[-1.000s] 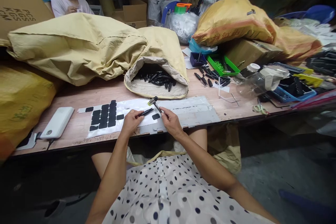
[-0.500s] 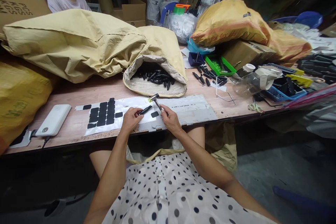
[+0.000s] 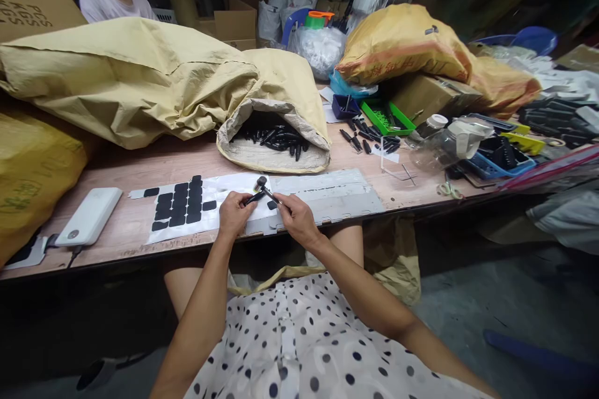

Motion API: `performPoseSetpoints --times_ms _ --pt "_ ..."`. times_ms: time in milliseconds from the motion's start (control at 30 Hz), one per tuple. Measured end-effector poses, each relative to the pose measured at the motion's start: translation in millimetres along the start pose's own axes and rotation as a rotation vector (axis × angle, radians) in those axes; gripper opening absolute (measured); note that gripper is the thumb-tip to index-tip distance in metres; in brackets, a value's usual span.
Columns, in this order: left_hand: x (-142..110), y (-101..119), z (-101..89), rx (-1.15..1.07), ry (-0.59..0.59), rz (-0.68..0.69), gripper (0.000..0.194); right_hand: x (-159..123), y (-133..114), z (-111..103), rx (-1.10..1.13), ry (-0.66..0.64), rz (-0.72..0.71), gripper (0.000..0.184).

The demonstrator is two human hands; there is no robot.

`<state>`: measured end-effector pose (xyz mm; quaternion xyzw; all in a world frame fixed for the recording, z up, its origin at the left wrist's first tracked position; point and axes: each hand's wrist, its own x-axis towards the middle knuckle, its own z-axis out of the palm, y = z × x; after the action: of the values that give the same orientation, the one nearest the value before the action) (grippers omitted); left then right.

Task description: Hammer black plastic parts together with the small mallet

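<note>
My left hand (image 3: 233,214) is closed around a slim black handle-like piece (image 3: 254,197), its far end pointing up and right. In my right hand (image 3: 298,218) is a small hammer (image 3: 266,187), gripped by its handle. The hammer's head is right over the tip of the black piece; whether they touch I cannot tell. Below both hands lie a grey board (image 3: 337,192) and a white sheet (image 3: 218,191) bearing several dark rounded rectangles (image 3: 178,204). Just beyond, the mouth of a beige sack (image 3: 290,65) shows many similar black pieces (image 3: 279,137).
A white power bank (image 3: 88,217) with a cable lies left. To the right are loose black pieces (image 3: 364,137), a green tray (image 3: 374,109), a clear jug (image 3: 437,153), scissors (image 3: 450,189) and a blue basket (image 3: 515,168). Someone in a white top (image 3: 112,7) is behind the sacks.
The hammer was raised with its head up and to the right of the black piece; now its head has come down over the piece's tip. The left hand keeps its hold.
</note>
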<state>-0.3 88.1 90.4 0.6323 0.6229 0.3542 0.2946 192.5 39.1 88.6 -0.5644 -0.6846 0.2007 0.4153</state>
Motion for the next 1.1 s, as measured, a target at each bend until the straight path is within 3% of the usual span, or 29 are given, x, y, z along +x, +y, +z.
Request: performPoseSetpoints --times_ms 233,467,600,800,933,1100 --pt "1.8 -2.4 0.5 -0.045 -0.015 -0.012 0.011 -12.8 -16.0 -0.5 -0.268 -0.033 -0.104 0.041" --pt "2.3 -4.7 3.9 -0.065 0.024 -0.002 0.015 -7.9 -14.4 -7.6 -0.249 0.033 -0.063 0.041" --pt "1.9 -3.5 6.3 -0.071 0.039 0.013 0.014 -6.7 -10.1 -7.3 -0.278 -0.013 -0.022 0.041" --pt "0.5 -3.6 10.1 -0.048 0.071 0.034 0.014 11.9 4.5 -12.3 -0.36 0.116 -0.016 0.041" --pt "1.6 0.1 9.9 -0.045 0.067 0.01 0.013 24.3 18.8 -16.4 -0.539 0.102 0.02 0.04" --pt "-4.7 10.0 -1.0 -0.259 0.076 0.012 0.024 24.7 25.8 -11.8 -0.718 0.067 0.086 0.038"
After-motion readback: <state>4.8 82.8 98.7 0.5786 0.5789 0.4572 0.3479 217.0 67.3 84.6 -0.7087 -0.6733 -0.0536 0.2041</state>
